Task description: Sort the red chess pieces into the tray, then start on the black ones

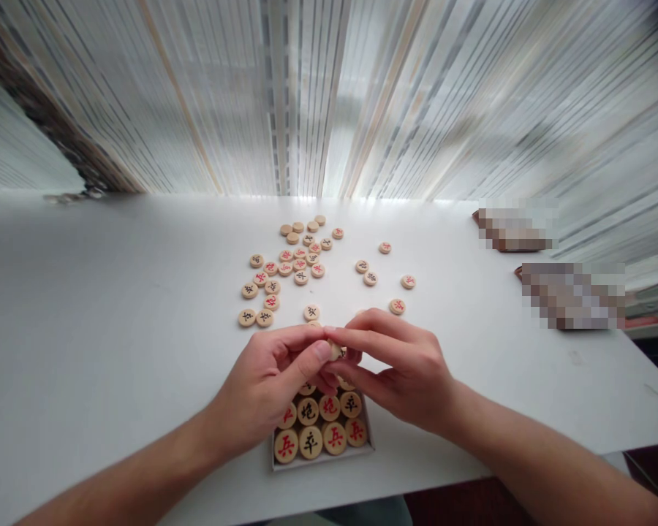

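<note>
Just above a shallow white box (324,461), my left hand (271,376) and my right hand (403,361) meet at the fingertips. A small round wooden xiangqi piece (335,350) is pinched between them, its face mostly hidden by the fingers. My left thumb presses against the piece, while the right fingers close on it from the other side. Inside the box, red-marked and black-marked pieces (310,443) lie face up in rows. My hands cover the far part of the box.
Several loose xiangqi pieces (300,264) are scattered beyond my hands on the white table (142,314), most face up. A few more (398,307) lie to the right. Two blurred-out brown-edged objects (518,230) sit at the far right. A striped string curtain (307,95) hangs behind.
</note>
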